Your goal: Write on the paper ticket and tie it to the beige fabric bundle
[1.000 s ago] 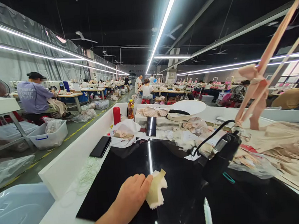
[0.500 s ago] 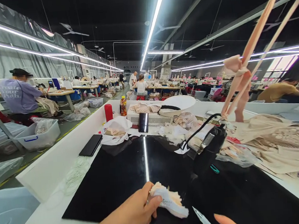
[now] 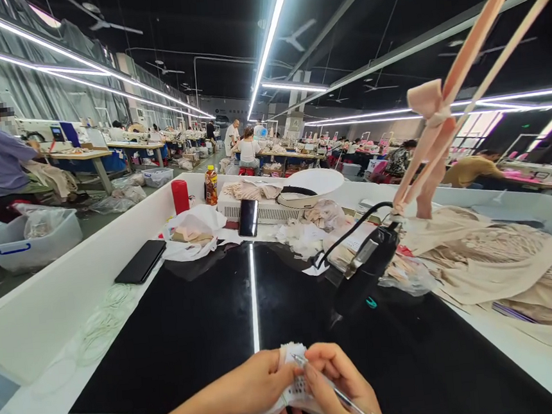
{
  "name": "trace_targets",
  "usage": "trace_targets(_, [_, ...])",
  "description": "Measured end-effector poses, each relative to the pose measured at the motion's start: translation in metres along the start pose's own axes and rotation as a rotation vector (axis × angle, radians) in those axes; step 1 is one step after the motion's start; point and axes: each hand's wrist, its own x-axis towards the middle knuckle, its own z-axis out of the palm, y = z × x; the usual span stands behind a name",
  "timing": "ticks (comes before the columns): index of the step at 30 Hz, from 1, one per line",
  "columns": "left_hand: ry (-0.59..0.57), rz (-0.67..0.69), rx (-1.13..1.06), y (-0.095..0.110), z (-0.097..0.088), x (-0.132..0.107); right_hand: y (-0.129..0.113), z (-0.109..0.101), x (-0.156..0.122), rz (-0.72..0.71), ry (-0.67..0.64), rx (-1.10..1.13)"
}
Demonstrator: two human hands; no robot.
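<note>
Between my two hands is a small wrapped bundle with a white, printed paper label (image 3: 297, 385). My left hand (image 3: 253, 384) grips it from the left, thumb on top. In my right hand (image 3: 341, 375) is a clear-barrelled ballpoint pen (image 3: 345, 399), its tip over the upper part of the label; I cannot tell if it touches. Both hands are over the near edge of a glossy black board (image 3: 190, 333). Beyond them a black hand-held machine (image 3: 371, 266) with a cable leans on the board, tied to hanging beige fabric strips (image 3: 435, 122).
A teal clip (image 3: 371, 302) lies right of the machine. Beige cloth (image 3: 493, 259) is piled at the right. At the back are a phone (image 3: 248, 218), a plastic bag (image 3: 193, 230), a bottle (image 3: 211, 185) and a red container (image 3: 180, 197). A black case (image 3: 140, 262) lies left. Co-workers sit farther off.
My right hand has come in from the lower right with the pen, onto the label. The bundle is turned so its printed label faces up. The camera view has shifted slightly to the right.
</note>
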Motion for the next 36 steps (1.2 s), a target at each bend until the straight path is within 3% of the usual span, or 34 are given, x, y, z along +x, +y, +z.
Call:
trace_targets(4, [0.003, -0.016, 0.041, 0.0, 0.0, -0.002, 0.014, -0.005, 0.011, 0.066, 0.022, -0.053])
trace_targets(9, [0.013, 0.0, 0.019, -0.008, -0.001, -0.002, 0.015, -0.012, 0.014, -0.014, 0.087, -0.276])
trace_targets(15, [0.036, -0.004, 0.044, -0.011, 0.0, -0.002, 0.018, -0.006, 0.01, -0.084, 0.181, -0.385])
trace_targets(36, [0.091, -0.029, 0.048, -0.005, 0.002, -0.007, 0.031, 0.0, 0.008, -0.09, 0.171, -0.419])
